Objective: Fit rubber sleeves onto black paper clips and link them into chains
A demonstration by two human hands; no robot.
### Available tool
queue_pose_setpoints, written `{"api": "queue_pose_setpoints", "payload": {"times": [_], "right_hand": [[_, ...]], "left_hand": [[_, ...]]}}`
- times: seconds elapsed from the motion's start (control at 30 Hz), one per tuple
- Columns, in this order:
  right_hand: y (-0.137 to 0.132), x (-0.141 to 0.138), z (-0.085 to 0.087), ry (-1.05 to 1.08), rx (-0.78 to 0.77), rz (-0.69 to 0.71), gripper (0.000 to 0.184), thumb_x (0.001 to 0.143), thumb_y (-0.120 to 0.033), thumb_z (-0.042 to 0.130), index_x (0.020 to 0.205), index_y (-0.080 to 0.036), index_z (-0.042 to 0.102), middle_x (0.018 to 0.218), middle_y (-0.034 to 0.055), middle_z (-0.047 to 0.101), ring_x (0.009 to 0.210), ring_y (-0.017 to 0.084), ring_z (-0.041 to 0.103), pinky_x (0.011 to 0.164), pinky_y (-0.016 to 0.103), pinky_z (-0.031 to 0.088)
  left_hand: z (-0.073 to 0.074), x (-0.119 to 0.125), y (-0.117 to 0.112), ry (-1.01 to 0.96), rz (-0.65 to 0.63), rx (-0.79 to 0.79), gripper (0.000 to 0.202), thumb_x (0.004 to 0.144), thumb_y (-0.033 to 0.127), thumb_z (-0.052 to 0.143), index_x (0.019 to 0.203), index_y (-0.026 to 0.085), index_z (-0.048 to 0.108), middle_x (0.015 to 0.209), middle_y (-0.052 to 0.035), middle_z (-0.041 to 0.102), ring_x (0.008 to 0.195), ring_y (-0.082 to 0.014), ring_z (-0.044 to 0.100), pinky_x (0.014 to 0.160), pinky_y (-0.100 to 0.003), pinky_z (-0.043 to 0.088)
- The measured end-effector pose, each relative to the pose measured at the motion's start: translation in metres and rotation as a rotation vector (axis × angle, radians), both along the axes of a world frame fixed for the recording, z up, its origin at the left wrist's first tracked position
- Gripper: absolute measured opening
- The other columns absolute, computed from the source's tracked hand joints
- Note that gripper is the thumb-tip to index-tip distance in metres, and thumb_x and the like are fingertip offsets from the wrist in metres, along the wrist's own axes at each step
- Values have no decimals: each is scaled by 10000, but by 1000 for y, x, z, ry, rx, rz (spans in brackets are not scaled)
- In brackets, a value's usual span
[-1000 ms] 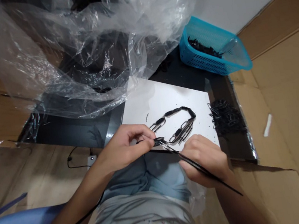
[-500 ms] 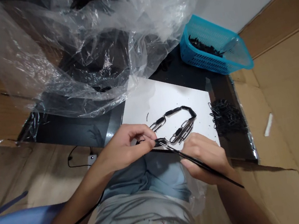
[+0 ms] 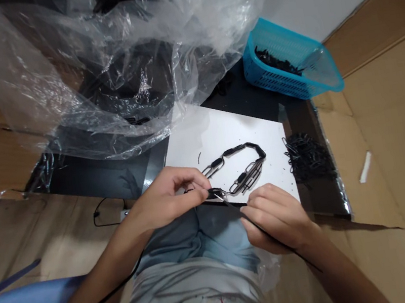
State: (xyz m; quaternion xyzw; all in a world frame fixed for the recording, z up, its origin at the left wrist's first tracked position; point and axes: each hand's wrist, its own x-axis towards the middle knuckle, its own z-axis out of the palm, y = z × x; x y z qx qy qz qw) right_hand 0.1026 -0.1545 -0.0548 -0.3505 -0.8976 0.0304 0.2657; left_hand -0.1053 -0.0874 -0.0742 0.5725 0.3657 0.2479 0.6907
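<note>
My left hand (image 3: 171, 195) pinches a small black clip (image 3: 215, 193) at the near edge of a white sheet (image 3: 215, 136). My right hand (image 3: 275, 219) is closed round a thin black strip (image 3: 234, 208) that runs from the clip back past my wrist. A chain of black clips (image 3: 241, 163) strung in a loop lies on the white sheet just beyond both hands.
A pile of loose black clips (image 3: 308, 155) lies right of the sheet on a dark tray (image 3: 98, 175). A blue basket (image 3: 290, 63) with more black parts stands at the back right. Crumpled clear plastic (image 3: 96, 61) covers the back left. Cardboard (image 3: 393, 116) surrounds everything.
My right hand has slid forward along the black strip toward the clip and closed more tightly. The left hand has kept its pinch in place.
</note>
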Motion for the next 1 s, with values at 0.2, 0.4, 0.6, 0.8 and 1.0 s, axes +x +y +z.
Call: {"api": "queue_pose_setpoints", "payload": {"times": [0.2,0.4,0.6,0.8,1.0], "right_hand": [[4,-1,-14,101,97,8,133,738,-56,534,764,-183,504,527,4,466,553,174,445,487,317,406],[0,3,-13,286,43,-123,161,727,-29,535,792,-177,527,574,2,477,566,152,471,487,291,405],[-6,15,-8,277,84,-219,203,721,7,540,792,-183,541,605,-4,488,568,145,487,502,287,425],[-17,53,-16,68,78,-514,121,789,-80,568,786,-189,516,649,3,515,608,156,510,584,302,443],[-34,91,-9,-184,-338,-745,178,852,-251,499,679,-214,493,611,-17,534,569,143,536,554,260,423]], "left_hand": [[-1,1,-1,-13,-2,-6,89,707,223,600,702,141,636,599,26,542,574,-92,472,545,-205,344],[-2,2,0,-3,27,-22,95,701,229,606,701,141,642,584,25,535,554,-91,470,525,-203,333],[-3,0,-2,-15,77,21,71,720,209,610,699,154,649,581,30,533,549,-85,468,514,-192,341],[-1,2,-2,6,157,69,68,706,216,626,709,166,671,570,24,552,537,-94,478,483,-189,346],[1,4,-2,23,160,111,82,729,223,616,707,172,676,599,16,579,554,-99,489,496,-191,362]]}}
